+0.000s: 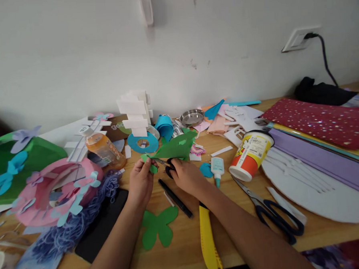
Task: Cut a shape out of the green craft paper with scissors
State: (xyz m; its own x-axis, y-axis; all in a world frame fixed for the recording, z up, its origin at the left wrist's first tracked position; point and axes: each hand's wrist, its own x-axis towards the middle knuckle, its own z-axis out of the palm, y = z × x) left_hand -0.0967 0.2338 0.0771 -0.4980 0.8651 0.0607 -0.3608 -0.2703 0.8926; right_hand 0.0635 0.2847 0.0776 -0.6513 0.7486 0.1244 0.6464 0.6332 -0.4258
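My left hand [141,178] pinches the left end of a piece of green paper [178,145] above the middle of the table. In my right hand [184,174] is a small pair of black-handled scissors [168,167], its blades lying at the paper near my left fingers. How far the blades are apart I cannot tell. Closer to me lies a green paper butterfly [159,228], flat on the wood. Between it and my right hand rest a black marker [175,199] and a yellow utility knife [209,241], partly under my right forearm.
A glue bottle [217,168], a tilted paper cup [251,155] and large scissors [270,212] lie to the right. Leftward are a pink paper ring [29,208], blue yarn [73,232], an orange bottle [105,148] and a black phone-like slab [97,235]. Paper scraps sit along the wall.
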